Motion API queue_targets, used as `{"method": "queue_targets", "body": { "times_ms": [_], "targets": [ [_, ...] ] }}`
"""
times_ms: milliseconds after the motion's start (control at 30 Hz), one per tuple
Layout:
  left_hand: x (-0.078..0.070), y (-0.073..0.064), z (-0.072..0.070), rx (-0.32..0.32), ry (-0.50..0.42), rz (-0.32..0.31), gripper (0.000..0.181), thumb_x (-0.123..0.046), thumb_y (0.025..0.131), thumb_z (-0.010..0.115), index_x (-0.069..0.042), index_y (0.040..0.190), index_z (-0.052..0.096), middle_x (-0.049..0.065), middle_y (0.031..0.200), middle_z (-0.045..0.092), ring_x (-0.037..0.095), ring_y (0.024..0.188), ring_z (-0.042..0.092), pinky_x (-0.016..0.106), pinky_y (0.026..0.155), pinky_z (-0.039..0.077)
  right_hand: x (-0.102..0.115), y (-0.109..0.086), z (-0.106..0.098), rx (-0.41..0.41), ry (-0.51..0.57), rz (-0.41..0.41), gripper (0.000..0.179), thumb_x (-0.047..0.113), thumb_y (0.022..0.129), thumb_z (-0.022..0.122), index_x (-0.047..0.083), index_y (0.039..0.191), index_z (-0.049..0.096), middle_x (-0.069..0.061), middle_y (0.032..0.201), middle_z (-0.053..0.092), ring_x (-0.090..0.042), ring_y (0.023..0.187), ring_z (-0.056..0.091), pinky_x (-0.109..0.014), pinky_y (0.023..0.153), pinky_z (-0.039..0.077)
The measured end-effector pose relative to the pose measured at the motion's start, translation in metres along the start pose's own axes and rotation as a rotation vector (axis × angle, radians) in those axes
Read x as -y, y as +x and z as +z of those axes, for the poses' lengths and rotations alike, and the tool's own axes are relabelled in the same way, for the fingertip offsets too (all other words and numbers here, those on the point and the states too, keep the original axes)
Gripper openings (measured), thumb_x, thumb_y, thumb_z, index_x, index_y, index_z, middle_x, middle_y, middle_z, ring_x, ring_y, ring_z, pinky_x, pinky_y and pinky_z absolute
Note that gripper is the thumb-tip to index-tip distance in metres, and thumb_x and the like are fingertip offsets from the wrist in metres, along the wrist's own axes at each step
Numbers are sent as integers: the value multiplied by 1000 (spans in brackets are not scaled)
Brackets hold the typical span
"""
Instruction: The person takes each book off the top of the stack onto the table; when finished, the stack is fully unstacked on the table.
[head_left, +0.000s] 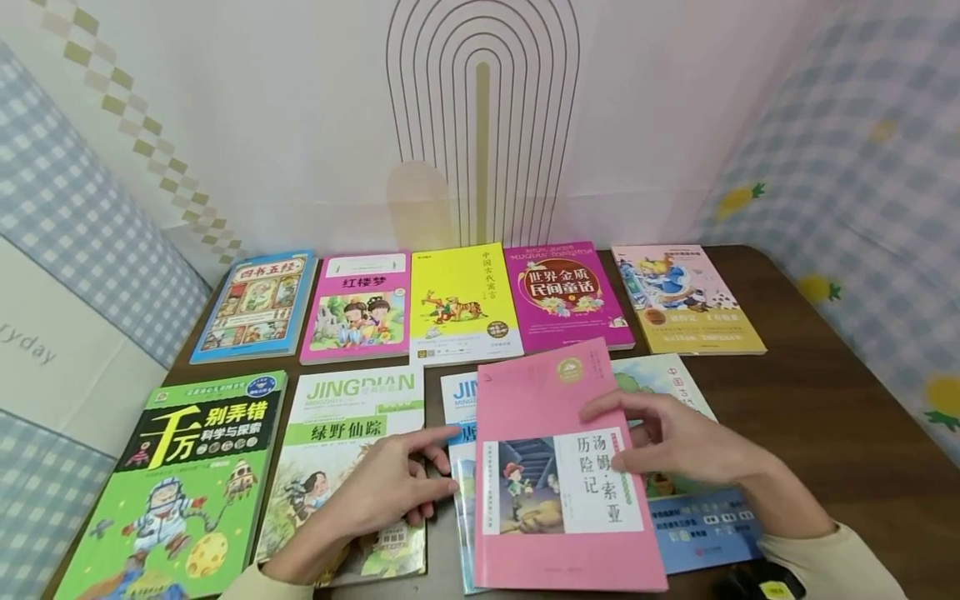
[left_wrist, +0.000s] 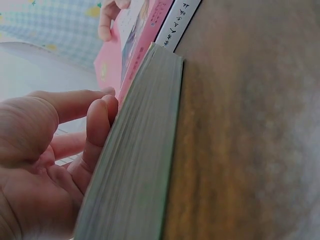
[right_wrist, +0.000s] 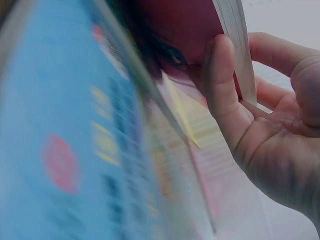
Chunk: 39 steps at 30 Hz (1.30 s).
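In the head view my right hand (head_left: 663,429) grips the right edge of a pink paperback book (head_left: 570,554) with a boy's picture on its cover. In the right wrist view the fingers (right_wrist: 220,75) lie under the book's cover, with the page block (right_wrist: 235,45) between them and the thumb. This book overlaps a blue-edged JINGDIAN book (head_left: 463,492) and a book with a blue lower band (head_left: 708,529). My left hand (head_left: 390,479) hovers over the green-titled JINGDIAN book (head_left: 300,475), fingers loosely bent, fingertips close to the blue-edged book. It holds nothing.
Behind, a row holds a blue book (head_left: 255,304), a pink one (head_left: 360,308), a yellow one (head_left: 465,304), a magenta one (head_left: 566,296) and a pale pink one (head_left: 686,300). A green book (head_left: 165,500) lies front left on the brown table (head_left: 810,400).
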<state>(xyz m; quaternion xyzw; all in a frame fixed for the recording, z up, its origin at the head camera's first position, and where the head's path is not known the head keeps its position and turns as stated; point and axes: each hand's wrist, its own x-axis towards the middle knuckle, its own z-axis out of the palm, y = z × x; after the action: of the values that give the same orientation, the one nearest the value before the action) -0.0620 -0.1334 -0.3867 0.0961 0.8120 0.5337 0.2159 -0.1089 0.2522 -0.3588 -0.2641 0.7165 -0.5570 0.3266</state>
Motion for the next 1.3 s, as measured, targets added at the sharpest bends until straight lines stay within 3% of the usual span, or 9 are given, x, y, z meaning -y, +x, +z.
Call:
{"method": "queue_targets", "body": {
  "times_ms": [367, 733, 933, 1033, 1300],
  "targets": [
    [-4, 1, 2, 7, 25, 10, 50, -12, 96, 77, -5, 144, 65, 5, 100, 68, 17, 56, 65, 38, 48, 59, 14, -36, -34, -160, -137, -26, 41, 0, 104, 62, 4, 145, 59, -8, 123, 71, -30, 95, 75, -40, 72, 66],
    [-5, 3, 1, 10, 20, 10, 50, -12, 96, 77, -4, 144, 65, 5, 100, 68, 16, 56, 65, 36, 49, 59, 13, -65, -68, -363, -208, -16, 45, -5, 105, 57, 7, 148, 58, -1, 127, 71, -26, 98, 73, -40, 72, 65],
    [-3, 1, 1, 5, 8, 2, 49, -12, 96, 77, -4, 143, 65, 6, 100, 68, 16, 56, 65, 37, 48, 59, 9, -85, -90, -422, -209, -12, 49, -9, 104, 54, 8, 150, 55, 0, 125, 73, -23, 95, 74, -43, 69, 65],
    [-2, 1, 2, 5, 8, 1, 49, -12, 96, 77, -4, 143, 65, 6, 100, 68, 16, 56, 65, 37, 49, 59, 5, -99, -103, -465, -222, 21, 53, -9, 105, 53, 16, 152, 56, 5, 122, 73, -20, 93, 74, -42, 67, 65],
    [-2, 2, 3, 25, 8, 5, 49, -11, 95, 77, -5, 143, 65, 6, 100, 68, 17, 56, 65, 37, 49, 59, -19, -153, -134, -644, -102, 110, 59, -10, 106, 51, 31, 147, 59, 9, 109, 76, -23, 83, 75, -46, 58, 63]
  ]
}}
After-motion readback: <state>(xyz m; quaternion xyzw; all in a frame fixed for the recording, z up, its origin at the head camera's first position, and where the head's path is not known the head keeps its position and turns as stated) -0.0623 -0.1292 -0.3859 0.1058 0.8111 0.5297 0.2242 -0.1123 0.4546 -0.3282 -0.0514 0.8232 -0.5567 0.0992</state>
